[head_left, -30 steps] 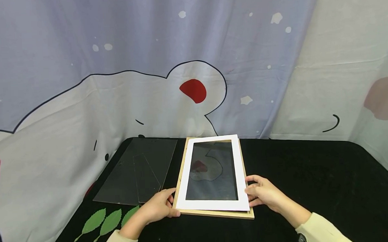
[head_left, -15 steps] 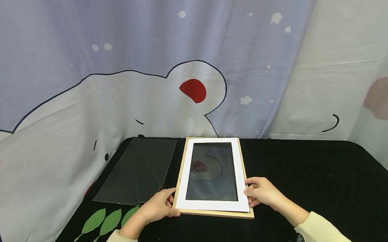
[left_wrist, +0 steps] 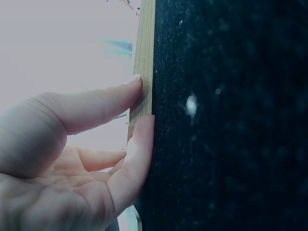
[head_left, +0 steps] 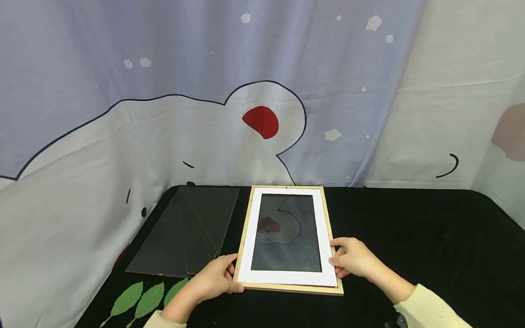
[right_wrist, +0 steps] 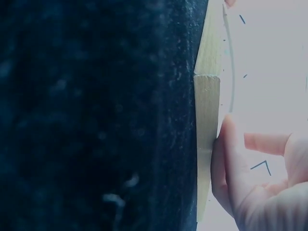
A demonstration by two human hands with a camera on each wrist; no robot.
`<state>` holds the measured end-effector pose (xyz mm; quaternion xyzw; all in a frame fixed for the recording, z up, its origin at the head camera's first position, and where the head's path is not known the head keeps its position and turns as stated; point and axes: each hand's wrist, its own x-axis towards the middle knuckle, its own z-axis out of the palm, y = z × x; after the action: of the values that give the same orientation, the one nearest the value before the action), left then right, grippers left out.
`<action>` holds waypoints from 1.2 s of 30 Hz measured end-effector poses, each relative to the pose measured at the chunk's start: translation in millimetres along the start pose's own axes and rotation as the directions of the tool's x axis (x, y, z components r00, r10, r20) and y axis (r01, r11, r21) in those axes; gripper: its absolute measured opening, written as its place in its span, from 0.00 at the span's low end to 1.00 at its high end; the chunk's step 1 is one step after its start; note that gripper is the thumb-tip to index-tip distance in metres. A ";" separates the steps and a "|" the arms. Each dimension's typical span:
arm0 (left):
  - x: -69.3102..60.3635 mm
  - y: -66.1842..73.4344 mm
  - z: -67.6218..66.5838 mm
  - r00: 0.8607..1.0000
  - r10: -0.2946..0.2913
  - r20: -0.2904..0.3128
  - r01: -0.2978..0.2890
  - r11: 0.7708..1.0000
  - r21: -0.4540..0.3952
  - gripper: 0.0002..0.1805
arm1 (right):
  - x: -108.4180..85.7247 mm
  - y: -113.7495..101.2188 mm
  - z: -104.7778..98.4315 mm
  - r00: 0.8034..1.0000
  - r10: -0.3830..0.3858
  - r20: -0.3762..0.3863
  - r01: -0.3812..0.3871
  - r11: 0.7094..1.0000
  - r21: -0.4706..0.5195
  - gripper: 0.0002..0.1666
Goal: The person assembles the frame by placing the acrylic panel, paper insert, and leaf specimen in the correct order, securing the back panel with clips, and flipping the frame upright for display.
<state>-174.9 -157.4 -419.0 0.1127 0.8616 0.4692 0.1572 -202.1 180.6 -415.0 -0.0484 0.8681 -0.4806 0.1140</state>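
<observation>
A light wooden picture frame (head_left: 293, 289) lies on the black table in the head view. A white mat (head_left: 288, 278) with a rectangular opening sits on it, a dark reflective pane (head_left: 287, 250) showing through. The mat's near right corner stands slightly off the wood. My left hand (head_left: 215, 280) holds the frame's near left corner, thumb along the near edge; the left wrist view shows its fingers against the wooden side (left_wrist: 144, 53). My right hand (head_left: 356, 259) pinches the mat's right edge near the front. In the right wrist view its fingertips meet the bowed mat edge (right_wrist: 232, 72) above the wood.
Left of the frame lies a dark backing board (head_left: 169, 239) with a stand outline on it. Several green leaves, one leaf (head_left: 127, 299) foremost at left, lie in front of the board. A printed curtain (head_left: 201, 137) hangs behind the black table (head_left: 421, 235).
The mat's far end has dropped and slid nearer, now inside the frame's far rail, which shows in full. My right hand has shifted slightly left; the left hand has stayed put.
</observation>
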 end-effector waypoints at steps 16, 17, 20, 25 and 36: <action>-2.8 -3.6 -0.2 1.000 -0.012 -0.009 0.012 1.000 -0.017 0.44 | 3.1 -7.0 0.3 0.999 0.035 0.027 -0.033 0.996 -0.087 0.35; -2.9 -3.8 -0.1 1.000 -0.011 -0.009 0.011 1.000 -0.016 0.44 | 3.1 -6.8 0.1 0.999 0.039 0.029 -0.037 0.995 -0.091 0.36; -3.0 -4.2 0.0 1.000 -0.012 -0.011 0.012 1.000 -0.011 0.45 | 3.9 -5.5 -1.2 0.998 0.038 0.046 -0.034 0.995 -0.092 0.38; -1.4 -3.1 0.5 1.000 -0.019 -0.011 0.019 1.000 -0.003 0.46 | 5.0 -1.1 -6.9 0.996 0.045 0.079 -0.039 0.997 -0.064 0.42; -1.2 1.2 1.1 1.000 -0.001 -0.012 0.001 1.000 0.026 0.45 | 6.5 10.8 -20.2 0.974 -0.001 0.227 -0.015 0.998 0.067 0.52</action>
<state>-173.4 -156.3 -418.4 0.1115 0.8685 0.4588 0.1507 -213.1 201.7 -414.8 -0.0958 0.8328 -0.5007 0.2156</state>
